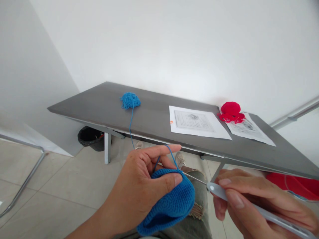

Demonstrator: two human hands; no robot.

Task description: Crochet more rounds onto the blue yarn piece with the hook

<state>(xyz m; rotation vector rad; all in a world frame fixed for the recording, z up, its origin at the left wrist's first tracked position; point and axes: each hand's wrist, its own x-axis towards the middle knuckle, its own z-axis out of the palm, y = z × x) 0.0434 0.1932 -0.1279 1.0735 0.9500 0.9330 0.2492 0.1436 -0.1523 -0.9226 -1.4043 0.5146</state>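
Note:
My left hand (147, 179) pinches the upper edge of a blue crocheted piece (171, 199), which is rounded with a hollow opening low down. Over its raised, straight index finger runs a strand of blue yarn (172, 154). Between the thumb and fingers of my right hand (251, 199) is a crochet hook (219, 191) with a pale grey handle. The metal shaft points left, and its tip meets the work's edge close to my left thumb; the tip itself is hidden. From a loose blue yarn heap (130, 100) on the table, a strand hangs down toward my left hand.
Beyond my hands stands a dark grey table (154, 116) against the white wall. On it lie a printed sheet (199, 122) and another sheet (254, 131) with red yarn (230, 111) on top. Underneath are a black bin (91, 139) and something red (294, 186). A metal tube frame (27, 181) stands left.

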